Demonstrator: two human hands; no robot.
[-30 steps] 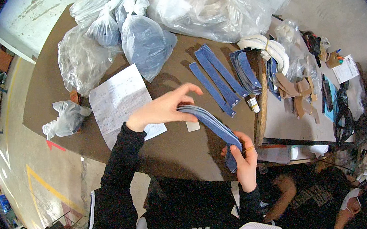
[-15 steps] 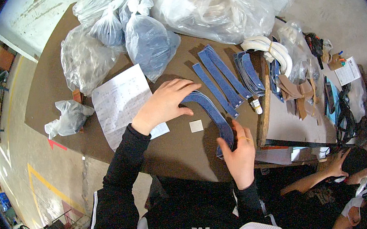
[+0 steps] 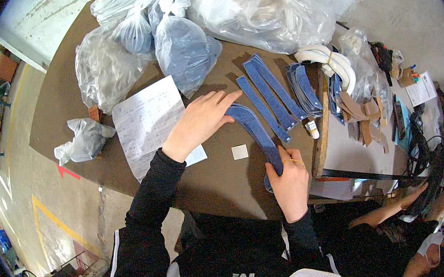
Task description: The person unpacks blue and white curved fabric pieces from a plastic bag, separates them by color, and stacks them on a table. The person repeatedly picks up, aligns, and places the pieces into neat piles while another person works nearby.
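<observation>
A curved blue denim strip (image 3: 257, 137), seemingly a stack of layers, stretches between my hands over the brown table. My left hand (image 3: 196, 124) has the strip's far end between thumb and fingers. At the near end, my right hand (image 3: 290, 185) is closed round the strip, its thumb on top and a thin yellow band about a finger. The strip's tail curls below that thumb. Just right of the strip lie straight denim strips (image 3: 271, 92), and beyond them a stack of curved denim pieces (image 3: 304, 91). A small cream square (image 3: 240, 152) sits between my hands.
Written paper sheets (image 3: 146, 120) lie by my left forearm. Tied plastic bags (image 3: 184, 44) and a large clear bag (image 3: 267, 7) fill the far side. A wooden edge (image 3: 322, 127) borders a side surface with brown pieces (image 3: 358, 112). Another person's arms (image 3: 394, 209) show at lower right.
My right hand has closed further round the near end, its thumb moving up over the strip. The strip bends less. My left hand has shifted slightly right at the far end.
</observation>
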